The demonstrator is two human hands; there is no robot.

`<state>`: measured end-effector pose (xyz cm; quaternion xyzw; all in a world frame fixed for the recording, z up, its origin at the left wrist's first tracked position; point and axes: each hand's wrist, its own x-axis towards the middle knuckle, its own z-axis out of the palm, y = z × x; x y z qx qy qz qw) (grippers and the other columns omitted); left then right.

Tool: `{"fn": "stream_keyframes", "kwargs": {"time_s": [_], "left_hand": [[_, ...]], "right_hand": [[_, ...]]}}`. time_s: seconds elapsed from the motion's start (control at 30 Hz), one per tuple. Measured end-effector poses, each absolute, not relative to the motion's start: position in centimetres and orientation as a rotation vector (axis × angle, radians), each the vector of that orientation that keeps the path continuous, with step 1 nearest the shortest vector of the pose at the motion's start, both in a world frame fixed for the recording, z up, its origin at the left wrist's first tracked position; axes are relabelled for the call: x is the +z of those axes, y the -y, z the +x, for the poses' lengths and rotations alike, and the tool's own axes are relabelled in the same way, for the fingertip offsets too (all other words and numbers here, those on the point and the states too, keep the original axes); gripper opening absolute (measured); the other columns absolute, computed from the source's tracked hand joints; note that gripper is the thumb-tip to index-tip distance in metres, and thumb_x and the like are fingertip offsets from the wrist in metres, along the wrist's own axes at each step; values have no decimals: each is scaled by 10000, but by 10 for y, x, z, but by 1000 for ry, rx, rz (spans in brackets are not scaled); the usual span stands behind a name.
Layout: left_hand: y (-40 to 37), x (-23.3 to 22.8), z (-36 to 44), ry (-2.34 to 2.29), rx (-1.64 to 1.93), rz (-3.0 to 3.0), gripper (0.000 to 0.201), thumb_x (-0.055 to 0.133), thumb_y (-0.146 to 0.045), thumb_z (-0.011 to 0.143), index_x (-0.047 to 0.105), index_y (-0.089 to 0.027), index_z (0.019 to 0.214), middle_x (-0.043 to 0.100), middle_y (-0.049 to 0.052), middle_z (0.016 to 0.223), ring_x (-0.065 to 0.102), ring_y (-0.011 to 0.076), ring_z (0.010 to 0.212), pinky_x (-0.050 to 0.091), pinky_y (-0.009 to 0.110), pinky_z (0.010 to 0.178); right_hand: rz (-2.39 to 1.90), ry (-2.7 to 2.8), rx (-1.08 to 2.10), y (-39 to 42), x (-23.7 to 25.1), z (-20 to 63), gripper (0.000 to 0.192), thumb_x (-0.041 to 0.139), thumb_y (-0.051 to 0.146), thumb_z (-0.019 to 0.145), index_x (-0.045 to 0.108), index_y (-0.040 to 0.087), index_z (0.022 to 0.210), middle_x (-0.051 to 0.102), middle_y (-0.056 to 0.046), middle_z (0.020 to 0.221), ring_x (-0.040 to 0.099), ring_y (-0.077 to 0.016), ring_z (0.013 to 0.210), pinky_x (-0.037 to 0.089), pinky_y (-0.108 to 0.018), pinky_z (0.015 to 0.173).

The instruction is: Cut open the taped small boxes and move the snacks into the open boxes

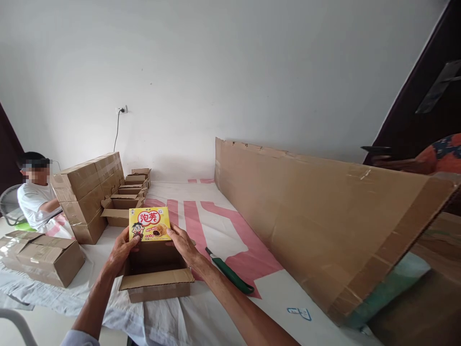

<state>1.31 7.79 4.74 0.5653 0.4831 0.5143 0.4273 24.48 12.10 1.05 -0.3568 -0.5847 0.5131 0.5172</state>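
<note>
Both my hands hold a yellow snack box (149, 223) with red lettering and a cartoon face, upright over an open brown carton (155, 278). My left hand (121, 250) grips its lower left edge. At the box's lower right corner sits my right hand (183, 242). The carton's flaps are spread open and its inside looks dark; what lies in it I cannot tell.
A green-handled cutter (228, 271) lies right of the carton on the white and pink sheet (216, 216). A long cardboard panel (317, 216) stands along the right. Stacked sealed cartons (88, 192) and several open ones (124, 204) sit ahead-left. A person in white (36, 202) sits at far left.
</note>
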Motion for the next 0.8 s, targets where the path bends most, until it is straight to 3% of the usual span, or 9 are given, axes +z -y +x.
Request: {"fn": "stream_keyframes", "kwargs": {"time_s": [0.33,0.8], "left_hand": [[-76,49,12,-1176,1268,1413,735,896,-600,707,733,-217,1313,762,140,1289,696,314,1090,544,312,753],[-76,50,11,-1154,1244,1434,800,892,-622,701,701,-219,1365,772,147,1250,669,363,1182,539,324,756]], "right_hand": [[-873,1390,1230,-122,8,245,621,604,584,890,669,297,1438,744,-52,1375,728,-327,1176,668,-444,878],[-913,1391,1192,-119,8,247,632,597,618,900,670,286,1433,754,-60,1358,720,-348,1187,666,-453,887]]}}
